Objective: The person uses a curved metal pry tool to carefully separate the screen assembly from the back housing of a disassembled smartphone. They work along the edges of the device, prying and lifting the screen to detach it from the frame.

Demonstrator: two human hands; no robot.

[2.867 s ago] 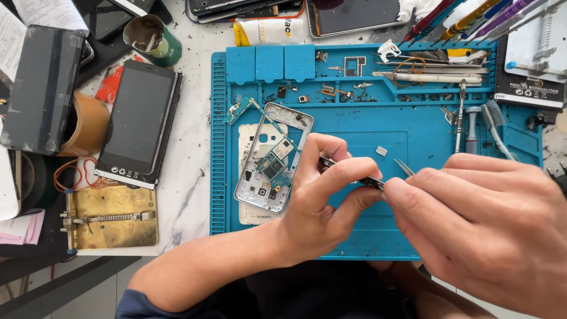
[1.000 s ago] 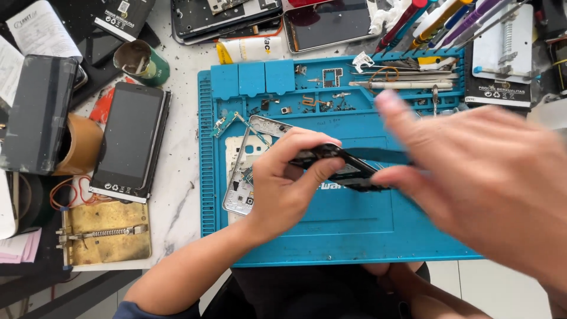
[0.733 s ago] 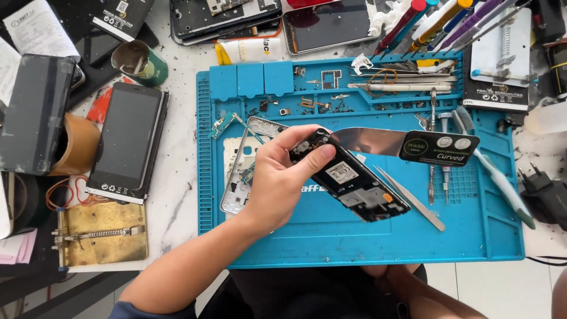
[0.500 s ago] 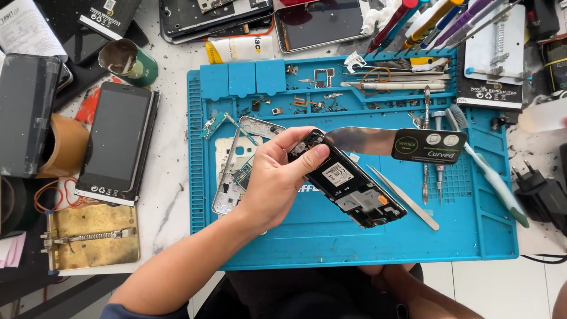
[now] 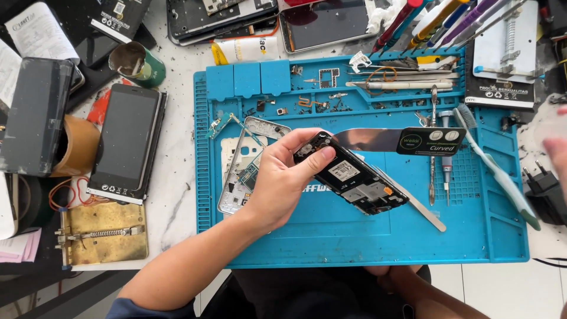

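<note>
Black and stripped to its bare circuitry, the opened phone (image 5: 353,181) sits pinched at one end in the left hand (image 5: 282,180), raised over the blue mat (image 5: 354,242). It looks light, stiff and fragile (best held by its edges). The right hand (image 5: 555,155), blurred at the frame's edge, seems empty; open mat lies below.

A single head-worn camera looks almost straight down on the workbench from close above, the wearer's lap at six o'clock. The blue mat (image 5: 360,236) fills the centre and runs toward three o'clock; the white tabletop (image 5: 177,177) shows at nine. The left hand (image 5: 283,183) sits near mid-frame. The right hand (image 5: 558,156) is cut by the three o'clock edge, probably blurred. No second view shares the scene.
</note>
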